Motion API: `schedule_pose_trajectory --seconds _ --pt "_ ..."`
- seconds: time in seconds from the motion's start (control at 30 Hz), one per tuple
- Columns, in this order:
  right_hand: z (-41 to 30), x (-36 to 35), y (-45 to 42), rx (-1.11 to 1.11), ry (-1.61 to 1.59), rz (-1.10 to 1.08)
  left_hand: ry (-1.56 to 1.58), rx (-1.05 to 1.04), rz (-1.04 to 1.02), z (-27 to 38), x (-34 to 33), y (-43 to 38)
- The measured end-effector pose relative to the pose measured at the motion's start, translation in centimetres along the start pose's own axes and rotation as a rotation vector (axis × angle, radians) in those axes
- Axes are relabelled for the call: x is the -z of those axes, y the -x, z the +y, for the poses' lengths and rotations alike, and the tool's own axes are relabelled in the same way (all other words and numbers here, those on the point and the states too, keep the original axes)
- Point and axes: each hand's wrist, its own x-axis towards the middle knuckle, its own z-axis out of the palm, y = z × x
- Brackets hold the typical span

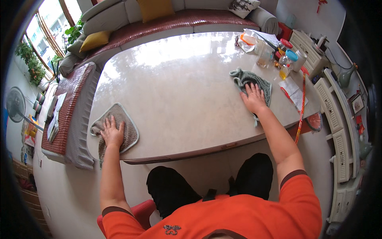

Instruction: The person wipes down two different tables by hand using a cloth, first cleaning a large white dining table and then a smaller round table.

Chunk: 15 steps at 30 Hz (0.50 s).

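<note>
My left hand point(113, 133) lies flat, fingers spread, on a brown cleaning cloth point(130, 136) with a pale border. That cloth is at the near left corner of a glossy cream table point(182, 101), and one corner of it hangs over the edge. On the right side of the tabletop, my right hand point(254, 100) rests palm down on a grey-green ribbed cloth point(264, 81). Its fingers are apart, and the cloth is bunched and folded at its far left end. Neither hand's fingers are curled around its cloth; the palms hide parts of both.
Jars, including a blue-lidded jar point(291, 56), crowd the table's far right corner. Nearby are a clear container point(264, 56), a white paper point(294, 91) and a long red-orange stick point(302, 107) crossing the edge. A sofa point(185, 22), an ottoman point(70, 98) and a cabinet point(331, 107) surround the table.
</note>
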Motion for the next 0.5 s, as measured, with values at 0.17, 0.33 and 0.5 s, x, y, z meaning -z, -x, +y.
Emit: schedule_pose_trajectory --seconds 0.17,0.33,0.5 --pt "-10.9 -1.4 4.5 0.411 0.032 -0.206 -0.070 0.042 -0.028 1.4 0.4 -1.3" --pt "-12.7 -1.9 10.2 0.898 -0.069 -0.296 -0.053 -0.013 -0.004 0.0 -0.6 -1.4" --pt "-3.0 -0.1 7.7 0.405 0.024 -0.152 -0.042 -0.027 -0.008 -0.6 -0.4 -0.8"
